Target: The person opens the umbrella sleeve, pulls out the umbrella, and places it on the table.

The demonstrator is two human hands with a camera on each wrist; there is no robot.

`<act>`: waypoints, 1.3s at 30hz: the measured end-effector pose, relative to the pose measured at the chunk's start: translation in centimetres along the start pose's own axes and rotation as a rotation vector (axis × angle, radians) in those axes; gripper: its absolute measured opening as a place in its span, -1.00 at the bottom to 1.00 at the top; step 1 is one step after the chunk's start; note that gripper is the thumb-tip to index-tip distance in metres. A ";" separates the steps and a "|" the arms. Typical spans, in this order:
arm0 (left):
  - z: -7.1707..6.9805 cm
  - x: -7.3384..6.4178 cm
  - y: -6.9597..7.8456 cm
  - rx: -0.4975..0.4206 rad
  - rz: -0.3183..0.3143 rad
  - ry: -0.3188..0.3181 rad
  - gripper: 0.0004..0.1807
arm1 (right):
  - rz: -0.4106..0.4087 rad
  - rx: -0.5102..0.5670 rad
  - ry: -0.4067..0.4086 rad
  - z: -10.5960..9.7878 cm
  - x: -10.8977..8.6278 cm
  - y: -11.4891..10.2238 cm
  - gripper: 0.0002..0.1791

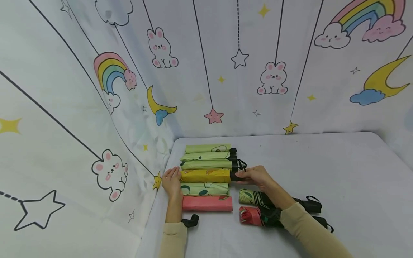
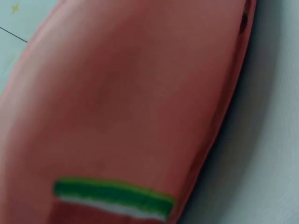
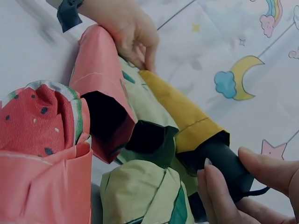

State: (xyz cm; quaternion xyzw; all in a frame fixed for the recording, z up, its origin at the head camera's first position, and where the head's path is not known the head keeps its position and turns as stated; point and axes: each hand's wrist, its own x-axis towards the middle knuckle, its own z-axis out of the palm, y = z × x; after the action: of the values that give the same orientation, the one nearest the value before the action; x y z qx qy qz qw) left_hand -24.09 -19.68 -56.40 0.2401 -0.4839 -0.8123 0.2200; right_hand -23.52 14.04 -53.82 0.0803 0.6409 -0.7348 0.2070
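A folding umbrella in a yellow sleeve lies across the row, its black handle sticking out at the right. My right hand pinches that handle between thumb and fingers. At the sleeve's far end, my left hand holds the tip, its fingers curled there; the thumb is mostly hidden. Just nearer lie a light green sleeve and a pink sleeve, both with dark, hollow openings in the right wrist view. The pink sleeve's watermelon print fills the left wrist view.
Three green-sleeved umbrellas lie behind the yellow one. Front right, under my right forearm, are a green umbrella and a red watermelon-patterned umbrella, both with black handles. A patterned cloth wall borders the white table left and back.
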 end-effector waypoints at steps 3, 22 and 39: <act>0.0 -0.1 0.0 0.013 0.000 -0.004 -0.39 | 0.002 -0.007 0.008 -0.4 -0.2 -0.1 -0.41; 0.2 -0.5 0.2 0.023 0.013 0.001 -0.43 | -0.014 -0.007 -0.006 -2.2 -0.8 -0.1 -0.32; 0.3 -0.7 0.5 0.016 0.018 0.010 -0.44 | -0.030 -0.027 -0.001 -3.1 -1.4 -0.3 -0.52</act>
State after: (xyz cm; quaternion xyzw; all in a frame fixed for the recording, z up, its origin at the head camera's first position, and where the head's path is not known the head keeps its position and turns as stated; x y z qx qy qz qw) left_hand -23.67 -19.28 -55.75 0.2415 -0.4915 -0.8051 0.2279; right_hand -22.81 17.40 -53.53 0.0674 0.6518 -0.7291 0.1975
